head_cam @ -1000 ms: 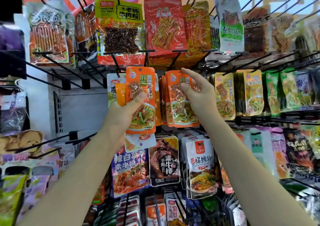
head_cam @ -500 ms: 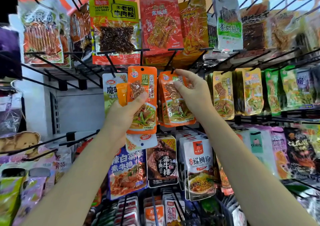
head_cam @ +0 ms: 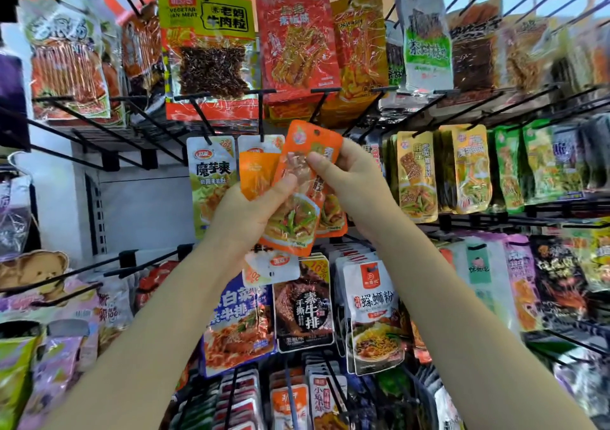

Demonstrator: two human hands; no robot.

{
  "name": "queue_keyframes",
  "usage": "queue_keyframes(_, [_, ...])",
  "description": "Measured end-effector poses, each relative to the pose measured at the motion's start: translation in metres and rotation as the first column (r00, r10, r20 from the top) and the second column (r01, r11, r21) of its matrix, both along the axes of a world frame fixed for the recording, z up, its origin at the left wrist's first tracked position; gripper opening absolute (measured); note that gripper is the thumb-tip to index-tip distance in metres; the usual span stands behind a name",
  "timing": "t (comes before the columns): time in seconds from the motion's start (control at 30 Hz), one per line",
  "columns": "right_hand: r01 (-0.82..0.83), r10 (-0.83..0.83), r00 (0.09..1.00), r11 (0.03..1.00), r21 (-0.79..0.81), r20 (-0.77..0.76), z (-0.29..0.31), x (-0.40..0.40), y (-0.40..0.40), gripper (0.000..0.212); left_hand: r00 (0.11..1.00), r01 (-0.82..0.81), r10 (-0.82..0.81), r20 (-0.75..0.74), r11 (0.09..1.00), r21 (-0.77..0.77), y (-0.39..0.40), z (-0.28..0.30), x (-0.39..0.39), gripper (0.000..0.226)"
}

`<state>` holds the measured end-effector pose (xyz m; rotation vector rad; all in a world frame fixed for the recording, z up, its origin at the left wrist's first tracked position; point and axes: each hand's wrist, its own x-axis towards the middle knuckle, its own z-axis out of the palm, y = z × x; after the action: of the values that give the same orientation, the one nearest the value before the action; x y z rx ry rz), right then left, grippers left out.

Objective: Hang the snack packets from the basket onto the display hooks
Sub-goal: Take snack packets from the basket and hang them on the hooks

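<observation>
Both hands pinch one orange packet (head_cam: 298, 182): left hand (head_cam: 251, 212) thumb on its middle, right hand (head_cam: 346, 179) near the top, tilting its hole twd the hook (head_cam: 317, 106) above, prob. to thread it. More packets fan behind in the left. Basket not in view.

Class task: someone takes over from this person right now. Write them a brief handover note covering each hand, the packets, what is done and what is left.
Left hand: grips a fan of orange packets low down.
Right hand: pinches the front orange packet near its top; this grip tilts it right.
Its hang hole is free, on no hook.
Done: matching orange packets hang just behind.
Left: hook this packet, then the rest in the left hand. Basket not in view.
</observation>
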<state>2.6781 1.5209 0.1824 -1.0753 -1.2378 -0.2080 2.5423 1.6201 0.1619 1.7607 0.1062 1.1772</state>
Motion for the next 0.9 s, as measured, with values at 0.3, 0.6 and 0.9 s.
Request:
queue_keyframes(0.3, [0.0,0.0,1.0,0.988,0.154,0.002,-0.001,0.02,-0.016,0.039,0.991,0.086,-0.078,0.106,0.994,-0.071,0.012,0.004,-0.015,0.014])
queue_keyframes(0.6, [0.12,-0.128,0.989,0.988,0.101,0.069,0.015,0.024,0.0,0.021,0.988,-0.019,0.03,0.151,0.997,-0.074,0.017,-0.001,-0.019,0.009])
queue_keyframes(0.9, [0.268,-0.269,0.957,0.963,0.028,0.105,0.019,0.032,0.006,0.027,0.992,-0.032,0.043,0.121,0.995,-0.094,0.017,-0.002,-0.023,0.01])
